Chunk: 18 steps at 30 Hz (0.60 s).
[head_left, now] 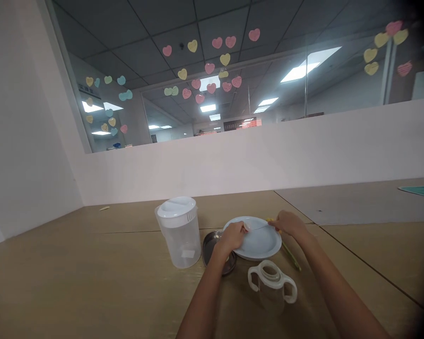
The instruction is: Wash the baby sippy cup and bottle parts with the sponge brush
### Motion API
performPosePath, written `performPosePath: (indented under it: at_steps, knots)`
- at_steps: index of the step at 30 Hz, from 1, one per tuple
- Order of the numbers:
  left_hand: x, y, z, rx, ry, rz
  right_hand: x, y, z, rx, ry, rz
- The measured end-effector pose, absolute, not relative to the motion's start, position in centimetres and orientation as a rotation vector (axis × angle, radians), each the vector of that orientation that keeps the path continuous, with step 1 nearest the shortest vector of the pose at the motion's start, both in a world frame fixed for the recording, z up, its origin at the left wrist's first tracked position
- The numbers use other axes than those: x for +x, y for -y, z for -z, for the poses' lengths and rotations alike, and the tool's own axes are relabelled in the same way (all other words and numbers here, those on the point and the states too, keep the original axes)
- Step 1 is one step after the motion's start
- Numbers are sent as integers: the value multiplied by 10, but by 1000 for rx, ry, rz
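Over the pale blue-white plate (259, 245), my left hand (233, 237) pinches a small whitish piece (246, 227), too small to name. My right hand (289, 223) is closed on the yellow handle of what looks like a knife (261, 228); its thin blade points left across the plate toward that piece. Partly behind my left wrist lies a round dark metal dish (207, 249) with small pale bits in it. A green stalk (292, 256) rests on the table just right of the plate.
A clear plastic pitcher (182, 242) with a white lid stands left of the dish. Nearer me is a clear cup with two white handles (273, 278). The brown table (92, 273) meets a white wall; a teal mat (422, 190) lies at far right.
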<state>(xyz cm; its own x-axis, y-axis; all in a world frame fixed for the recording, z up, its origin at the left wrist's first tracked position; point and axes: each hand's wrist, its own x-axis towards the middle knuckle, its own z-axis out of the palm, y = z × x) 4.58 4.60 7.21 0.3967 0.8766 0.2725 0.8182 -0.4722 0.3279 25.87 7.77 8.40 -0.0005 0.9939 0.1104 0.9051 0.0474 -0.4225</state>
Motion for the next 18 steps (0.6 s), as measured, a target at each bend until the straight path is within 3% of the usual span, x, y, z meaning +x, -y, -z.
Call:
performPosePath:
  at_steps: [8,13,18]
  knots:
    - [44,-9,-136,2285,-1208,-1046,255,-78,-80,-1953,1951,-461]
    - [49,28,-163,2199,-915,-1000,249,-51,-115,-1827,1985,-574]
    - [55,45,-169,2172,-782,-739,242,20,-172,-1186,2013,-836]
